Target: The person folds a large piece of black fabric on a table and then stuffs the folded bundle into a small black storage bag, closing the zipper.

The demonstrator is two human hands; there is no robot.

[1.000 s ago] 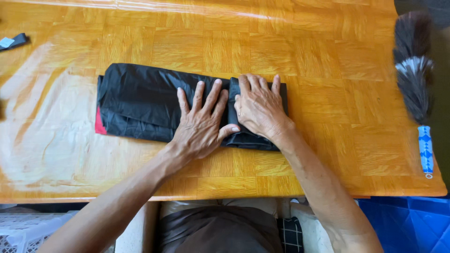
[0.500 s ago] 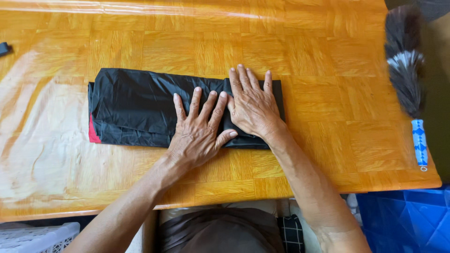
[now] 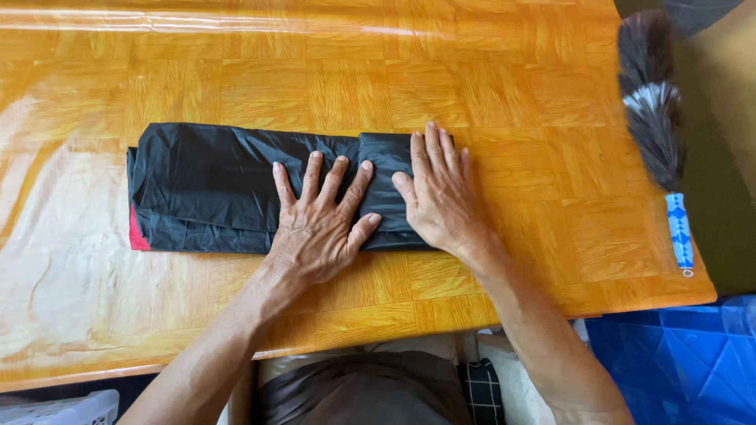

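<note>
Bright, even daylight fills the head view. A long white streak of glare runs along the far edge of the glossy orange wooden table [image 3: 504, 86], and a paler sheen spreads over its left end. Soft, short shadows sit under both flat hands. The folded black fabric [image 3: 213, 181] shows crisp creases. Focus is sharp throughout, with slight softness at the corners.

Head camera, looking steeply down, close over table [image 3: 504, 94].
</note>
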